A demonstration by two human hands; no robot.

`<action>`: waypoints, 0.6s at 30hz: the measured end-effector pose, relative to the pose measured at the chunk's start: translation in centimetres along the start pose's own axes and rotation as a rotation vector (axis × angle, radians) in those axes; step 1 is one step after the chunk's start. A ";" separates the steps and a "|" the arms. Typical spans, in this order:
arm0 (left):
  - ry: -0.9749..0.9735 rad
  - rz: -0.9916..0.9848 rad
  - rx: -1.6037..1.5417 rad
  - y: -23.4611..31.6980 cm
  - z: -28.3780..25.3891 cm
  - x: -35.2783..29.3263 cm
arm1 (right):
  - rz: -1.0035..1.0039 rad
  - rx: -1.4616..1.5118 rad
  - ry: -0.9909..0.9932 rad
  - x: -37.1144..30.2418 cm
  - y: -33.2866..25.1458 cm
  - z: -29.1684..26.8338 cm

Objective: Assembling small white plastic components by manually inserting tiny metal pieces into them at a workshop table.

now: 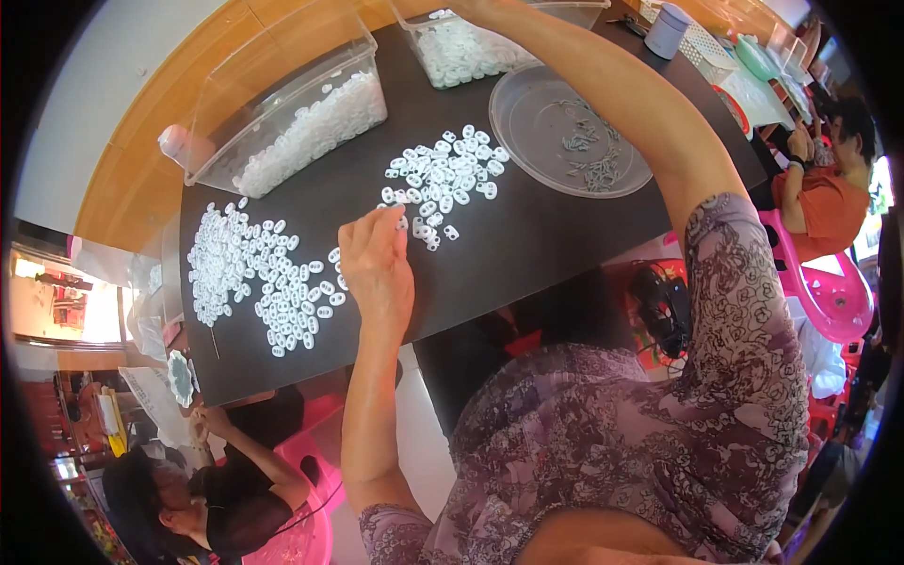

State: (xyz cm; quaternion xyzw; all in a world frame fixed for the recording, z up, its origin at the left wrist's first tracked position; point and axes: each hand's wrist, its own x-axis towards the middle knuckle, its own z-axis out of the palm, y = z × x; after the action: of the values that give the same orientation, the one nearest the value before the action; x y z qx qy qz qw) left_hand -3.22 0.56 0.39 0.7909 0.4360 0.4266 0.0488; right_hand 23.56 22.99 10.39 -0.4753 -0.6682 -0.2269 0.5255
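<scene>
My left hand (377, 264) is over the dark table with its fingers pinched together. A small white oval plastic piece (402, 223) with holes shows at its fingertips. Just beyond lies a loose pile of the same white pieces (447, 174). To the left of the hand, a larger spread of white pieces (287, 292) covers the tabletop. My right arm stretches to the far side, where my right hand (471, 6) is at the clear bin (433, 80) of white pieces. The picture's upper edge cuts that hand off, so its fingers are hidden.
A second clear bin (282, 104), half full of white pieces, stands at the far left. A round clear tray (518, 141) with small grey metal pins is at the right. A lidded cup (667, 30) stands far right. Other people sit at lower left and far right.
</scene>
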 end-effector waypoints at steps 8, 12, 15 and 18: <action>-0.099 0.116 0.189 -0.3 0.7 -1.4 | -0.027 -0.326 -0.196 -0.3 -1.4 0.5; -0.061 0.119 0.300 -0.6 0.3 -1.5 | -0.217 -0.094 0.070 -2.0 -3.7 -0.2; 0.054 0.128 0.235 0.4 0.8 -1.5 | -0.250 0.106 -0.130 -4.1 -6.0 -3.5; 0.031 0.145 0.159 1.1 0.9 -2.0 | -0.265 0.202 -0.223 -7.4 -9.8 -7.1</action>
State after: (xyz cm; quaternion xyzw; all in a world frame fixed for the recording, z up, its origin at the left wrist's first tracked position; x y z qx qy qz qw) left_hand -2.41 -1.32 -0.96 0.8151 0.4110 0.4050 -0.0519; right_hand 18.46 9.95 7.93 -0.3504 -0.7984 -0.1719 0.4586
